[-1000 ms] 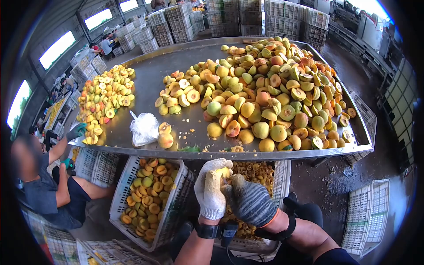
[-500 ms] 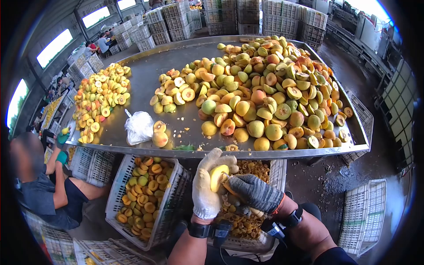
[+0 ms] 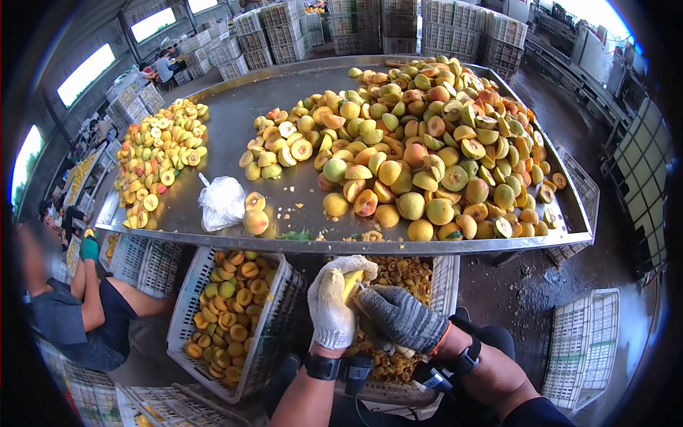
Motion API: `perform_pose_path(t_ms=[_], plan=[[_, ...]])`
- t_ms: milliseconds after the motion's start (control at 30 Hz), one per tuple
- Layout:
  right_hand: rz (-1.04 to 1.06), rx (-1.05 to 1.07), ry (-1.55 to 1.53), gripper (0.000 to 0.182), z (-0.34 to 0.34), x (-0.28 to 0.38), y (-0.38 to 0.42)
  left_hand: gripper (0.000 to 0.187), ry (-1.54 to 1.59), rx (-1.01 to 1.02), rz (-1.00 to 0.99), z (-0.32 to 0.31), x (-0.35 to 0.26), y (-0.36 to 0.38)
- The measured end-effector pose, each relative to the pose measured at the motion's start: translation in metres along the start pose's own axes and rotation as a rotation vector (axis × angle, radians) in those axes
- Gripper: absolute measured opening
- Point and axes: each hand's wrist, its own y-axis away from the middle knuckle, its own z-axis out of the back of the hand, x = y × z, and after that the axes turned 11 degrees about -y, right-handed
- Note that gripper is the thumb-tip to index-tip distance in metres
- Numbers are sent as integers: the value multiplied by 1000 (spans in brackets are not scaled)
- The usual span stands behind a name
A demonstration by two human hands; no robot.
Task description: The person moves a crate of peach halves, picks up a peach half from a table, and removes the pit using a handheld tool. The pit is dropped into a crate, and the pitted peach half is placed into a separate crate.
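Observation:
In a white glove, my left hand [image 3: 334, 304] is closed around a yellow peach half [image 3: 351, 286], just in front of the table's near edge. My right hand [image 3: 403, 314], in a grey glove, is closed against the right side of the fruit; a small piece of a tool shows at its fingertips, mostly hidden. Under both hands is a crate [image 3: 447, 285] of pits and scraps. A crate [image 3: 183, 313] of peach halves stands to the left. On the metal table [image 3: 235, 114] lies a large pile of peaches [image 3: 427, 164].
A smaller pile of halves [image 3: 160, 153] and a white plastic bag [image 3: 222, 204] are on the table's left side. A co-worker [image 3: 78, 313] in green gloves sits at the left. Empty crates [image 3: 582, 349] stand at the right, stacked crates [image 3: 455, 28] behind the table.
My left hand has turned, so its fingers cover more of the peach half. My right hand has drawn in closer to the fruit. The co-worker's hands have shifted.

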Motion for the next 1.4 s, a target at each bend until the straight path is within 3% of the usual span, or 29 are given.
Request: perform_pose_path(t_ms=[33, 100, 200, 267, 400, 467, 500, 567, 700, 767, 800, 867, 1000, 1067, 1167, 1233, 1300, 1367, 1400], plan=[[-271, 10, -216, 41, 3, 6, 1, 47, 30, 29, -16, 1, 2, 0], [-239, 62, -213, 43, 8, 10, 3, 47, 60, 64, -29, 1, 2, 0], [-361, 4, -424, 42, 9, 17, 6, 52, 31, 109, -98, -4, -4, 1], [-222, -3, -166, 40, 11, 11, 3, 58, 81, 103, -59, -11, -10, 1], [-225, -68, -1, 38, 14, 5, 3, 56, 70, 166, 78, -4, -17, -1], [204, -27, 299, 38, 15, -15, 2, 54, -70, 181, 25, 1, -13, -4], [203, -27, 296, 38, 13, -10, 2, 51, -209, 190, -33, 3, -11, -4], [-299, -20, -84, 39, 10, 10, 4, 47, -109, 150, -23, 0, -9, -1], [-333, 17, -198, 40, 17, 18, 8, 49, -39, 177, -62, 1, -7, -3], [-380, 101, -470, 38, 21, 17, 11, 49, -19, 194, -68, 1, -4, -1], [-380, 98, -471, 38, 20, 18, 12, 50, -5, 184, -63, 2, -2, 0], [-401, 13, -771, 39, 15, 19, 14, 52, 5, 176, -55, 2, -1, 1], [-303, 46, -787, 37, 18, -2, 17, 54, 12, 152, -123, 0, 0, 1], [-473, -86, -1169, 34, 18, -14, 17, 55, 28, 154, -133, 0, 1, 2], [-408, 29, -1080, 34, 19, -20, 13, 57, -38, 144, -190, 3, 0, 3], [-416, 72, -946, 33, 22, -5, 9, 59, 75, 220, -22, 2, -9, 1], [-422, 110, -812, 32, 24, -4, 6, 59, 57, 206, 11, -1, -16, 1], [-133, 108, -140, 32, 26, -14, 1, 59, 42, 193, 43, -3, -21, -1], [-132, 106, -141, 32, 23, -9, 1, 59, -12, 206, 50, -2, -22, -2]])
